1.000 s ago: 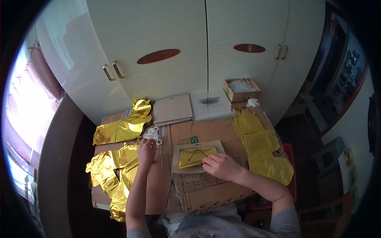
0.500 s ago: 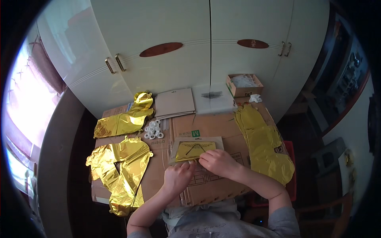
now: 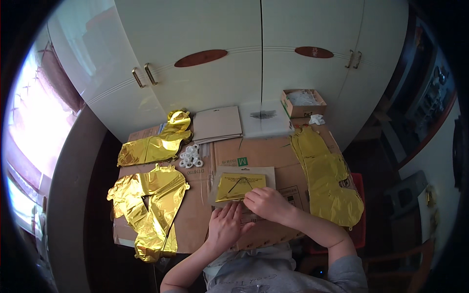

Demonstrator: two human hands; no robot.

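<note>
In front of me lies a flat clear plastic bag [image 3: 211,193] around a pale card [image 3: 269,177]. A folded gold foil piece [image 3: 230,188] shows on the card, with a thin dark bent line, like a straw, across it. My left hand [image 3: 226,228] rests at the bag's lower edge, fingers stretched out and thumb apart, with nothing gripped. Curled at the bag's lower right corner, my right hand [image 3: 267,203] has its fingers pressed together on the edge. Its fingertips are partly hidden.
Flattened cardboard [image 3: 195,215] covers the table. Gold foil balloons [image 3: 161,188] lie at left, more in a stack [image 3: 327,178] at right. White rings [image 3: 191,156], pale cards [image 3: 218,124], a clear-bag pile [image 3: 264,122] and a small box [image 3: 303,108] sit farther back, before white cabinets.
My left hand has opened from a closed grip and flattened out, lower on the bag's edge. My right hand stays at the lower right corner, nearly still.
</note>
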